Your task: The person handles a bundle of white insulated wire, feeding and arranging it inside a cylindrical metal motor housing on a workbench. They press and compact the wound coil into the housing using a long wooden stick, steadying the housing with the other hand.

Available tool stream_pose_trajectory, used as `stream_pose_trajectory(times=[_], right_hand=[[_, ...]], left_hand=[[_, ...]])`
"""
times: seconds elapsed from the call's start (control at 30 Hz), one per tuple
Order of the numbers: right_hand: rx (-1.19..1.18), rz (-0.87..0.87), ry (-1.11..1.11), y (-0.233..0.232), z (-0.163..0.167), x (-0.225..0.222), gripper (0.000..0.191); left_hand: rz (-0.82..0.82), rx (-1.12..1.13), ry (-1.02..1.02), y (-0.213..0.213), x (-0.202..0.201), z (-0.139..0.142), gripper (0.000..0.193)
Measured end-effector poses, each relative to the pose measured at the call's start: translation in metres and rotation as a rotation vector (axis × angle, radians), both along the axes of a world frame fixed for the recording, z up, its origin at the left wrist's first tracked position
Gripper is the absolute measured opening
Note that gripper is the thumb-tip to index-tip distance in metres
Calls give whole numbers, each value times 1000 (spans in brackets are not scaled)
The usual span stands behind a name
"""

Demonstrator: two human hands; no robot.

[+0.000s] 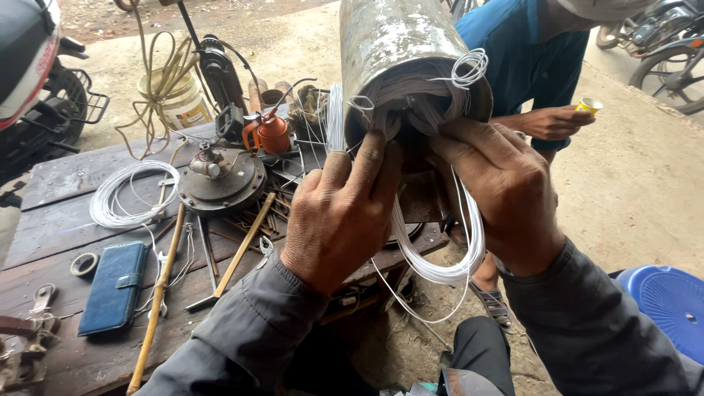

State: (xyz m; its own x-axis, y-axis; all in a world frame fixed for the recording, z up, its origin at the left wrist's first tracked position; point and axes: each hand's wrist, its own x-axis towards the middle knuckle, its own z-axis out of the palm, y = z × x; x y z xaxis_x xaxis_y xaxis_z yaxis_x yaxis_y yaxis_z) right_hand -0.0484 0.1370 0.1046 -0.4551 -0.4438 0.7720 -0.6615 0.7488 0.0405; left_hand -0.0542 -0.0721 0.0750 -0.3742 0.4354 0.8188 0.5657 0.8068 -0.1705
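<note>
A big grey metal cylinder point(396, 44) lies end-on toward me, its open mouth packed with white wire windings point(411, 99). My left hand point(341, 213) presses its fingers into the windings at the lower left of the mouth. My right hand point(506, 194) grips the lower right rim, fingers on the wire. A bundle of white wire loops point(440, 268) hangs from the mouth down between my wrists. Both arms wear grey sleeves.
A dark wooden bench point(66, 242) holds a wire coil point(128, 194), round motor plate point(220, 180), orange oil can point(270, 132), blue phone case point(114, 286), hammers and sticks. Another person in blue point(528, 51) holds a small yellow cup point(588, 106). A blue stool point(667, 301) stands at right.
</note>
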Motion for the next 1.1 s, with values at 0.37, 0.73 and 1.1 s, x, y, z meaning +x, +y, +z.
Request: stream_pose_trajectory(times=[0.37,0.73,1.1], right_hand=[[-123,-27,27,15,-19,-4,25],[-137,-21,26,32,-15,-2,31],[22,23,47,33,4,-10,22]], left_hand=[[149,14,15,19,-7,5,29],[142,70,-22,48,-16,15,23],[202,-215,16,45,8,34,37]])
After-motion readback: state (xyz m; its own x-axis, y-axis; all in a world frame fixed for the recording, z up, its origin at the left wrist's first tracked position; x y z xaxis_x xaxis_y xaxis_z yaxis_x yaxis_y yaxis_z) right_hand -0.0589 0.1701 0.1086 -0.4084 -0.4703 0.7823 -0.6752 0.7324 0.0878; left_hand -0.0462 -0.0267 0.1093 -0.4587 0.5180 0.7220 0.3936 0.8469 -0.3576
